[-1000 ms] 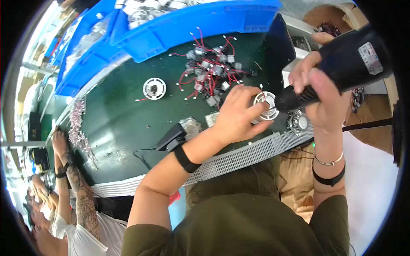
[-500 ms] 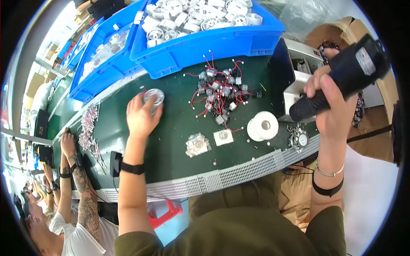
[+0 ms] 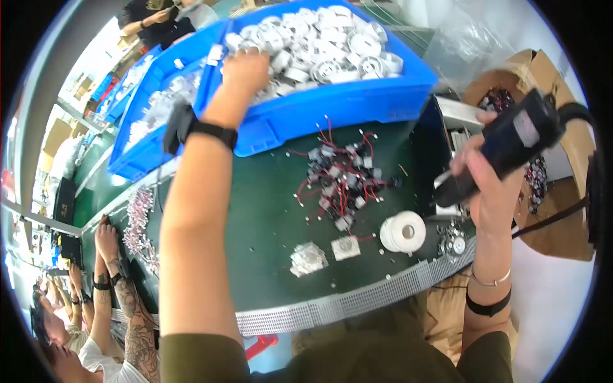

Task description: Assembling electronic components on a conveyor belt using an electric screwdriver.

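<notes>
My left hand (image 3: 246, 70) reaches into the large blue bin (image 3: 345, 102), among its white round plastic parts (image 3: 319, 41). Its fingers bend downward and their tips are hidden, so I cannot tell whether they grip a part. Raised at the right, my right hand (image 3: 488, 175) is wrapped round a black corded electric screwdriver (image 3: 507, 143), its nose tilted down to the left. On the green bench, between the arms, lies a heap of small motors with red and black wires (image 3: 341, 179).
A white spool (image 3: 403, 232), small clear bags (image 3: 308, 259) and a metal round part (image 3: 453, 243) lie near the perforated front edge (image 3: 357, 281). Pink-white wires (image 3: 138, 223) lie left. A second blue bin (image 3: 137, 156) stands left; a cardboard box (image 3: 562, 191) right. A co-worker's hand (image 3: 106, 239) rests at far left.
My left hand has gone from a round clear part on the bench up into the blue bin; that part is gone from there. The screwdriver in my right hand has lowered slightly. The view has shifted.
</notes>
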`<move>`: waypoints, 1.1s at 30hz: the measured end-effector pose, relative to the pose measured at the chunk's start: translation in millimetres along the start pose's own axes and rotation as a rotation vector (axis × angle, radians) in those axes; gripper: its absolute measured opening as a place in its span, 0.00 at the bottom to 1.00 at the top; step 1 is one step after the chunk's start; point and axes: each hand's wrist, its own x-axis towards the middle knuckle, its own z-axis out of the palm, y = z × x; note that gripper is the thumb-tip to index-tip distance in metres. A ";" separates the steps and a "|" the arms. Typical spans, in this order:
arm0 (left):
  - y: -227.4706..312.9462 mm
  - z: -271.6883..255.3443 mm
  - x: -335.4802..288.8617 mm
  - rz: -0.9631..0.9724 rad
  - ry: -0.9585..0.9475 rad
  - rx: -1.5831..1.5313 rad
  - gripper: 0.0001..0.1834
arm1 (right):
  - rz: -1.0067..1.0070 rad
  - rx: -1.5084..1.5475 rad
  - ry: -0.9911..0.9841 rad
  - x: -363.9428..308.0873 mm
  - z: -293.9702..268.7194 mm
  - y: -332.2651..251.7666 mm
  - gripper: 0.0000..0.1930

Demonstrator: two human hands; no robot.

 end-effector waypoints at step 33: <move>96.8 -85.5 -237.7 -0.311 0.229 -1.667 0.35 | 0.186 -0.907 -0.727 42.4 118.7 123.1 0.09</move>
